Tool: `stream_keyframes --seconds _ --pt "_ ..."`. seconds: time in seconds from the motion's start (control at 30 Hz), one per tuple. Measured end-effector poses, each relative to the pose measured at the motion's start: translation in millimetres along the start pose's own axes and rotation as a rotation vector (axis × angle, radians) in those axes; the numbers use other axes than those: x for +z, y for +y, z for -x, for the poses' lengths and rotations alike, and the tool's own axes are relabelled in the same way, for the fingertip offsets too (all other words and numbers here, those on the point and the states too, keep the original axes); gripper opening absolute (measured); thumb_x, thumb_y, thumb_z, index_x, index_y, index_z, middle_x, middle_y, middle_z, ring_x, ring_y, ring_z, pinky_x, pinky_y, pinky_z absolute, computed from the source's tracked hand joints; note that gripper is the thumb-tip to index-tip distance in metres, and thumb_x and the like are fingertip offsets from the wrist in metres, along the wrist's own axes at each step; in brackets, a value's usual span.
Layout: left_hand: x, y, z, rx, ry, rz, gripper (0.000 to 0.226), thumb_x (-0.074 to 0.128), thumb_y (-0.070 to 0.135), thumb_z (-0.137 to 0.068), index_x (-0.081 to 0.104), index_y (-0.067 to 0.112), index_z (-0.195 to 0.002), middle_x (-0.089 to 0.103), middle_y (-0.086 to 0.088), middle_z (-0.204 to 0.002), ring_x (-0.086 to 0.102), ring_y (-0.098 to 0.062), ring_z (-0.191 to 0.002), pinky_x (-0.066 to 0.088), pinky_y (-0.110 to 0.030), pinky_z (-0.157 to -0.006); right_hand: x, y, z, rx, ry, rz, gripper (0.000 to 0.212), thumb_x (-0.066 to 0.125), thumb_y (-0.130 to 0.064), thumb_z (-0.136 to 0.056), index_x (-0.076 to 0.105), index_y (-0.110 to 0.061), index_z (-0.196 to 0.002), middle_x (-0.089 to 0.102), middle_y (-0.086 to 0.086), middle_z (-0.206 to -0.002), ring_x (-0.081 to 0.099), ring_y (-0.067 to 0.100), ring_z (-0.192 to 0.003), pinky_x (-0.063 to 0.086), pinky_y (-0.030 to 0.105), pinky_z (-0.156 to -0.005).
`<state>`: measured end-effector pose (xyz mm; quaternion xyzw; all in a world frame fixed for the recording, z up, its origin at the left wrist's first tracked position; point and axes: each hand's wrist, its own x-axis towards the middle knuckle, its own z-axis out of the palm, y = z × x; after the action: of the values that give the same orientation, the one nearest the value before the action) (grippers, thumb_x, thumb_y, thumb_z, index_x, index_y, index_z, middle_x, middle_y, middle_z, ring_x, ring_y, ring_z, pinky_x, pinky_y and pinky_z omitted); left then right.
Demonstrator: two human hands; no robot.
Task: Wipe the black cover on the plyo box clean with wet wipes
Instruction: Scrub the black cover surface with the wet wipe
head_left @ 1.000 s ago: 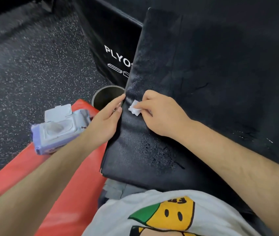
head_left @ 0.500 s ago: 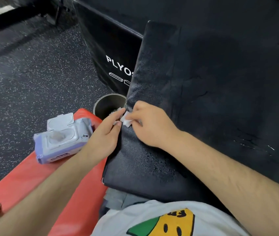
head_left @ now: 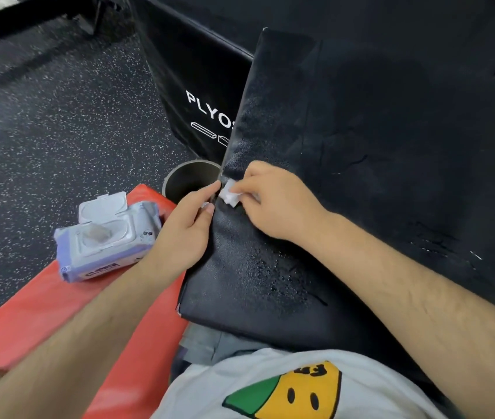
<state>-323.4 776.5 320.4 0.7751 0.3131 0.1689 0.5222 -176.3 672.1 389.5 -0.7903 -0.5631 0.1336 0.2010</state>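
The black cover [head_left: 361, 176] lay slanted, its near end over the person's lap and its far end up against the plyo box [head_left: 198, 86]. It looked like a padded, leathery sheet, pliable rather than stiff. It was creased and flaking near the middle, so it would likely slide or buckle under rubbing unless braced at an edge. The wet wipe [head_left: 228, 195], a small limp wad, sat pressed on the cover close to its left edge, pinched in the curled fingers [head_left: 250, 189] of the right hand [head_left: 276, 204]. The left hand [head_left: 189, 231] lay along that same edge with its fingers fairly straight, steadying it and gripping nothing. Just left of the hands stood a grey cup [head_left: 186, 179], and nearer left an open pack of wipes [head_left: 107, 240] rested on a red mat [head_left: 59, 313] over the speckled floor [head_left: 43, 131].
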Motion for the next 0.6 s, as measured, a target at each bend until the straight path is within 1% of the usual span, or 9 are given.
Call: stream_keyframes --seconds 0.07,0.1,0.17,0.23,0.33,0.4,0.47,0.53,0.6 --pt "0.3 0.7 3.6 -0.011 -0.01 0.021 0.042 0.046 0.006 -0.104 0.053 0.025 -0.141 0.057 0.019 -0.13 0.046 0.018 -0.119 0.029 -0.002 -0.102 2.1 3.1 2.3 0.037 0.036 -0.02 0.03 0.052 -0.016 -0.097 0.075 -0.028 -0.111 0.055 -0.003 -0.095 0.057 0.024 -0.085 0.049 0.041 -0.078" --pt "-0.6 1.1 5.2 -0.015 -0.011 0.024 0.042 0.045 0.006 -0.104 0.053 0.026 -0.141 0.056 0.018 -0.131 0.045 0.018 -0.12 0.028 -0.002 -0.103 4.6 -0.2 5.8 0.013 0.035 -0.034 0.029 0.053 -0.016 -0.096 0.076 -0.028 -0.109 0.053 -0.004 -0.092 0.057 0.022 -0.083 0.049 0.04 -0.077" --pt "-2.0 2.8 5.7 -0.019 -0.009 0.029 0.043 0.045 0.005 -0.104 0.052 0.026 -0.141 0.055 0.017 -0.134 0.043 0.019 -0.122 0.027 -0.002 -0.104 6.6 -11.7 15.5 -0.061 -0.037 -0.05 0.028 0.053 -0.018 -0.094 0.076 -0.028 -0.106 0.05 -0.007 -0.089 0.054 0.019 -0.08 0.048 0.039 -0.075" --pt "-2.9 4.5 2.2 -0.024 -0.011 0.039 0.043 0.044 0.004 -0.104 0.052 0.025 -0.141 0.056 0.017 -0.133 0.044 0.017 -0.123 0.028 -0.004 -0.105 -1.4 -12.3 16.1 -0.094 -0.114 0.007 0.029 0.051 -0.021 -0.095 0.075 -0.03 -0.108 0.051 -0.007 -0.091 0.055 0.019 -0.082 0.048 0.039 -0.075" --pt "-1.4 0.7 0.0 -0.04 -0.043 0.073 0.043 0.043 0.007 -0.105 0.053 0.025 -0.143 0.058 0.012 -0.136 0.048 0.006 -0.127 0.031 -0.018 -0.111 -14.5 11.0 1.3 0.019 -0.056 0.093 0.031 0.049 -0.022 -0.098 0.073 -0.034 -0.114 0.052 -0.006 -0.096 0.057 0.023 -0.09 0.045 0.036 -0.077" --pt "-0.2 -1.4 4.4 -0.039 -0.048 0.083 0.043 0.042 0.008 -0.105 0.052 0.025 -0.144 0.058 0.01 -0.137 0.049 0.002 -0.129 0.032 -0.025 -0.114 -11.8 16.5 2.1 0.056 -0.006 0.075 0.031 0.05 -0.021 -0.099 0.073 -0.034 -0.114 0.048 -0.007 -0.093 0.056 0.023 -0.089 0.042 0.034 -0.075" --pt "-1.1 -3.0 6.5 -0.034 -0.039 0.071 0.043 0.042 0.008 -0.105 0.051 0.024 -0.144 0.057 0.01 -0.138 0.048 0.003 -0.13 0.032 -0.025 -0.115 -3.2 3.2 10.7 -0.016 -0.036 0.065 0.029 0.051 -0.02 -0.097 0.075 -0.03 -0.11 0.047 -0.008 -0.09 0.055 0.023 -0.086 0.043 0.034 -0.075" --pt "-2.9 -2.6 4.2 -0.028 -0.045 0.042 0.044 0.042 0.007 -0.105 0.05 0.024 -0.145 0.056 0.011 -0.139 0.046 0.003 -0.131 0.032 -0.025 -0.117 2.6 -12.9 23.9 -0.127 -0.124 0.049 0.025 0.052 -0.019 -0.094 0.074 -0.026 -0.101 0.049 -0.006 -0.09 0.055 0.023 -0.081 0.048 0.039 -0.073" --pt "-3.8 -1.6 1.5 -0.027 -0.061 0.028 0.044 0.043 0.009 -0.105 0.05 0.025 -0.145 0.056 0.012 -0.14 0.046 0.002 -0.132 0.032 -0.029 -0.118 -1.6 -9.0 23.6 -0.142 -0.146 0.074 0.024 0.052 -0.021 -0.093 0.074 -0.025 -0.101 0.05 -0.006 -0.092 0.057 0.024 -0.079 0.05 0.042 -0.07"
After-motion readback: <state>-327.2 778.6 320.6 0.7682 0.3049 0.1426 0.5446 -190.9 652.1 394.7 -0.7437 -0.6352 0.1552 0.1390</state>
